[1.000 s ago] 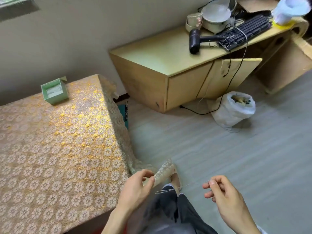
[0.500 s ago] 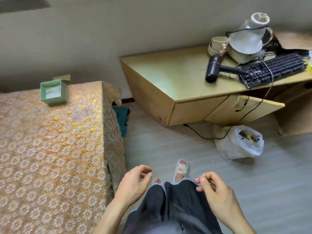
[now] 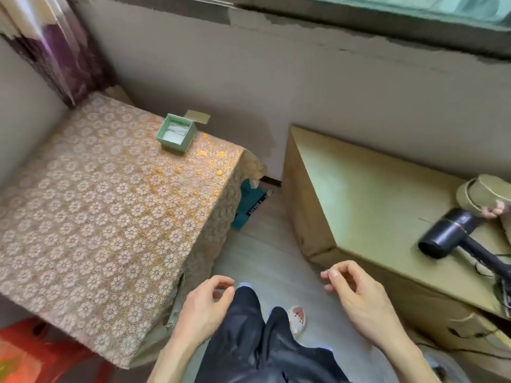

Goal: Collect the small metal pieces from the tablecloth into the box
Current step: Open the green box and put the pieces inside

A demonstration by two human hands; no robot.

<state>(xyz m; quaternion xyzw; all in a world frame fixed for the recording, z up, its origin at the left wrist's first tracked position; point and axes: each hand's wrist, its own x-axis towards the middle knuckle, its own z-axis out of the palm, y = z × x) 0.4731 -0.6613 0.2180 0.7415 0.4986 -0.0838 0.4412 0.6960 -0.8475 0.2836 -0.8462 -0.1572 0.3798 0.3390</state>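
A small green open box (image 3: 176,132) with a white lining stands at the far right corner of the gold floral tablecloth (image 3: 110,203). I make out no loose metal pieces on the cloth. My left hand (image 3: 204,308) hovers off the table's near right corner above my dark trousers, fingers loosely curled and apart, with nothing in it. To the right, over the floor, my right hand (image 3: 356,297) pinches a tiny metal piece (image 3: 326,271) between thumb and forefinger. Both hands are well short of the box.
A low wooden desk (image 3: 373,203) fills the right side, with a black hair dryer (image 3: 448,236) and a cup (image 3: 481,197) on it. A teal book (image 3: 249,205) leans in the gap between table and desk. A red stool (image 3: 27,349) sits at bottom left.
My left hand let go of the tablecloth's hanging corner. The hands moved apart. The view swung left and up, bringing the table and box to the middle.
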